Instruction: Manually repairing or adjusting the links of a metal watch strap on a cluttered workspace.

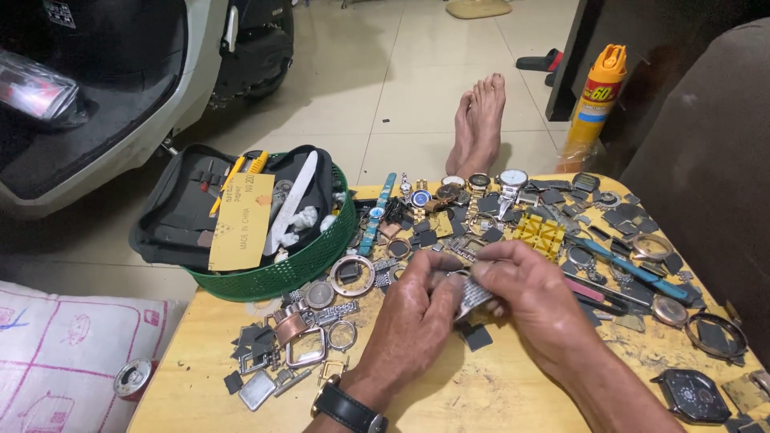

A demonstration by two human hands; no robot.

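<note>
While both hands meet over the table, the left hand and right hand have fingers clamped on a metal watch band; watch cases lie scattered left of them.

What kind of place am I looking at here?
Probably a home watch-repair corner. A low wooden table is strewn with watch cases and parts, both hands work a metal watch band, and a scooter stands on the tiled floor.
</note>
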